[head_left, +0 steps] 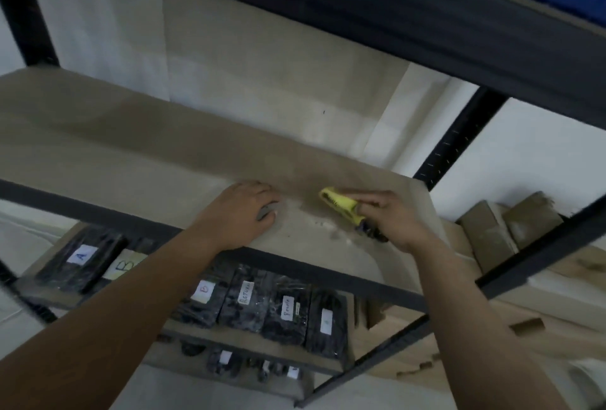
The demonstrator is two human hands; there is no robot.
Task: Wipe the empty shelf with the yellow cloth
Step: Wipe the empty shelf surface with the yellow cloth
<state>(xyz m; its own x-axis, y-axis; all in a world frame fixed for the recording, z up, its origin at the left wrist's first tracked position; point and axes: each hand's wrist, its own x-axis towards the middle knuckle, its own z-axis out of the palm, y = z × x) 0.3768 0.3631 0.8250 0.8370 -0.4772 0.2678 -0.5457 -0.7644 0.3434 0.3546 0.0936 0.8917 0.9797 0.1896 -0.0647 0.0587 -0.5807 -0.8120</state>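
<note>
The empty shelf (108, 147) is a bare beige board in a dark metal rack, with dusty marks near its right front. My right hand (392, 219) grips the bunched yellow cloth (341, 204), pressed on the board near its right end; a dark bit sticks out under the palm. My left hand (244, 212) rests palm down on the board just left of the cloth, fingers curled over a small grey thing I cannot identify.
A dark rack beam (426, 15) runs overhead. Black wrapped packages with white labels (259, 301) fill the shelf below. Brown cardboard boxes (501, 229) lie beyond the rack's right upright (459, 137). A pale wall stands behind.
</note>
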